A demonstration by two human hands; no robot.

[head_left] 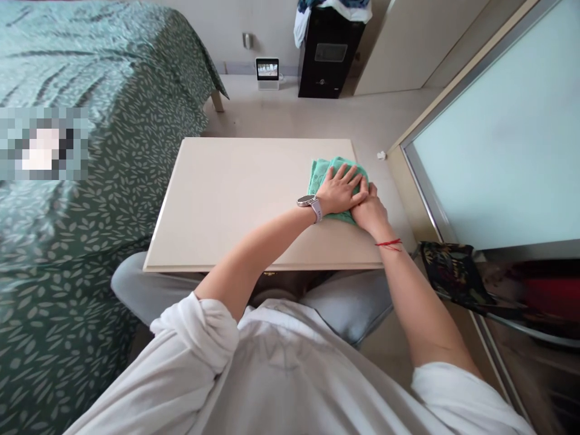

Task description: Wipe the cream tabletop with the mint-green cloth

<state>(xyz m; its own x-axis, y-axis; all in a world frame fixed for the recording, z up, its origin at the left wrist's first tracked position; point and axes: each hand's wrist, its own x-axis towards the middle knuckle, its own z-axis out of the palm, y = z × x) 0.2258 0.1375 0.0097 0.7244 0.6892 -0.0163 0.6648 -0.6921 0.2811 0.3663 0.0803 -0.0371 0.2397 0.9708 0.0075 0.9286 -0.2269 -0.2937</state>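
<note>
While the left hand [344,188] lies flat on the green cloth [322,170] with its fingers a bit apart, the right hand [369,210] is curled at the cloth's near right edge, touching the left; I cannot tell if it pinches any. Under the grip is the right end of the pale table [235,199].
</note>
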